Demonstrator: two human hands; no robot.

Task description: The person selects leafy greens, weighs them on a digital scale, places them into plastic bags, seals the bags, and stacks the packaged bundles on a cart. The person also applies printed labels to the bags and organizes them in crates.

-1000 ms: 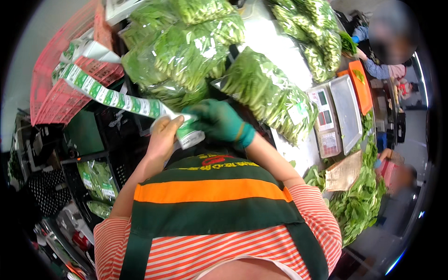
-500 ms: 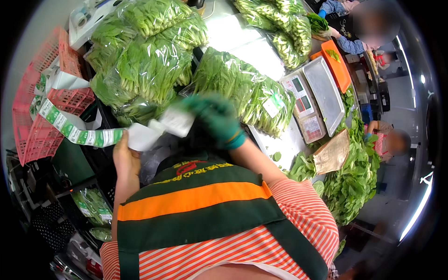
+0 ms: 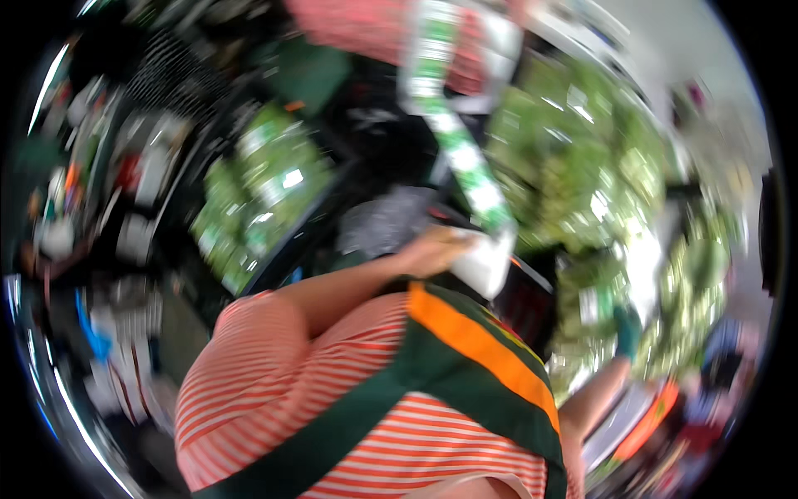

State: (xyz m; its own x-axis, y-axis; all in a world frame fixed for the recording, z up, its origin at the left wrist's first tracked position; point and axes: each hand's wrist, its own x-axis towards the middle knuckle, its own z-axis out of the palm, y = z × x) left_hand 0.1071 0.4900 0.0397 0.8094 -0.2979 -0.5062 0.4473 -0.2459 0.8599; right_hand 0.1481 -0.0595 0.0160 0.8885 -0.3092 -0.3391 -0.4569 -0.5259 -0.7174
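Observation:
My bare left hand (image 3: 432, 252) is closed on a long strip of green and white labels (image 3: 465, 162). White backing paper (image 3: 486, 264) hangs at my fingers, close to the apron. The strip runs up and away toward a pink basket. Out to the right, my right hand (image 3: 628, 333) wears a green glove and is by a clear bag of leafy greens (image 3: 573, 308) that bears a white label (image 3: 595, 305). Motion smears its fingers, so whether it touches the bag is unclear. More bagged greens (image 3: 573, 158) are piled beyond the left hand.
The pink basket (image 3: 357, 29) is at the far edge. To the left, a dark crate holds labelled bags of greens (image 3: 266, 195). Crumpled clear plastic (image 3: 386, 220) lies beside my left hand. An orange tray (image 3: 648, 424) and more greens (image 3: 694, 266) are at the right.
The view has swung to the left and blurred. My right hand has moved away from the white paper to the labelled bag. My left hand still holds the label strip.

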